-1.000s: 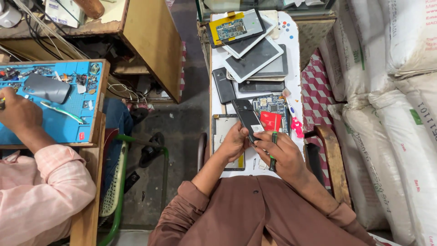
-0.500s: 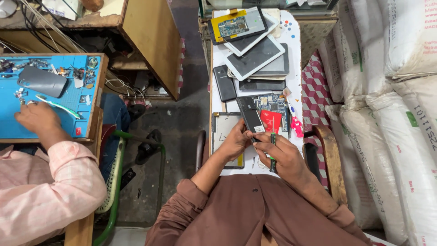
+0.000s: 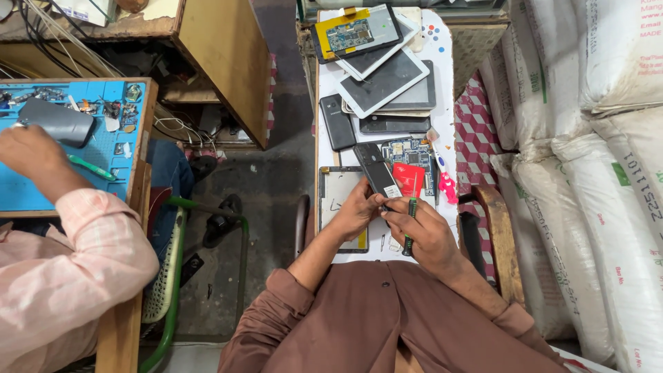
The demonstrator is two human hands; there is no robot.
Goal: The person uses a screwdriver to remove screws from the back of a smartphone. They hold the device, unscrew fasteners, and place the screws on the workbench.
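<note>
My left hand (image 3: 358, 209) grips the near end of a black opened phone (image 3: 375, 169) that lies tilted on the narrow white table (image 3: 445, 76). My right hand (image 3: 427, 231) is closed around a green-handled screwdriver (image 3: 411, 222), its fingertips touching the phone's near end beside the left hand. A red card (image 3: 409, 179) and a bare circuit board (image 3: 409, 150) lie just beyond the phone. A framed screen panel (image 3: 337, 197) sits under my left hand.
Several tablets and a yellow-edged opened tablet (image 3: 353, 31) are stacked at the table's far end, with a black phone (image 3: 338, 121) beside them. White sacks (image 3: 608, 173) stand at right. At left another person's hand (image 3: 31, 153) works over a blue mat (image 3: 41, 159).
My hands stay on the phone almost unmoved. The person at left has shifted their hand and arm across the blue mat.
</note>
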